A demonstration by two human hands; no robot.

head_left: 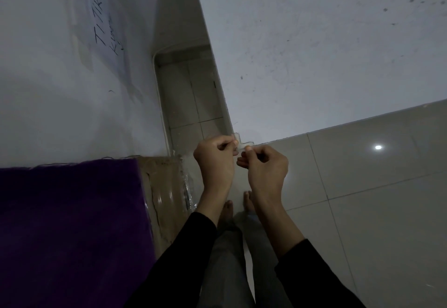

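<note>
A small piece of clear tape or film (241, 141) is stretched between my two hands, in front of the wall corner. My left hand (215, 160) pinches its left end with thumb and forefinger, the other fingers curled. My right hand (264, 165) pinches the right end the same way. Both hands are held close together at mid-frame, above the tiled floor. The piece is transparent and its outline is hard to make out.
A white wall (314, 53) fills the right, and a white board with handwriting (72, 65) leans at the left. A purple cloth (67, 230) lies over a taped cardboard box (167, 194) at lower left. My bare feet (238, 207) stand on grey floor tiles (375, 211).
</note>
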